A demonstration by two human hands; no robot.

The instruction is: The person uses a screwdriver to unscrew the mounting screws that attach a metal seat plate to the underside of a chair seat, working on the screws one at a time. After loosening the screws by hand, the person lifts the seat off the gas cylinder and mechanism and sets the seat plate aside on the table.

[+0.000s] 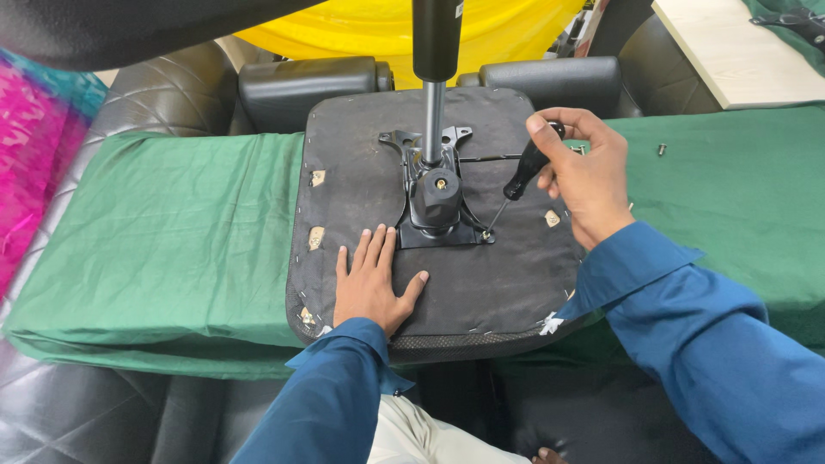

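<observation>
Two hands are seen from the head camera. The left hand [371, 288] is pressed flat, fingers spread, on the upturned chair seat [361, 185]. A screwdriver [517, 179] is gripped by the right hand [584, 172], tip at the near-right screw [486, 233] of the metal plate [434, 215]. The slanted tip could probably slip off the screw.

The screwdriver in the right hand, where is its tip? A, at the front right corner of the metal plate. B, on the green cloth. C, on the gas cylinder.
A: the screwdriver held by the right hand slants down to the corner of the metal plate.
</observation>
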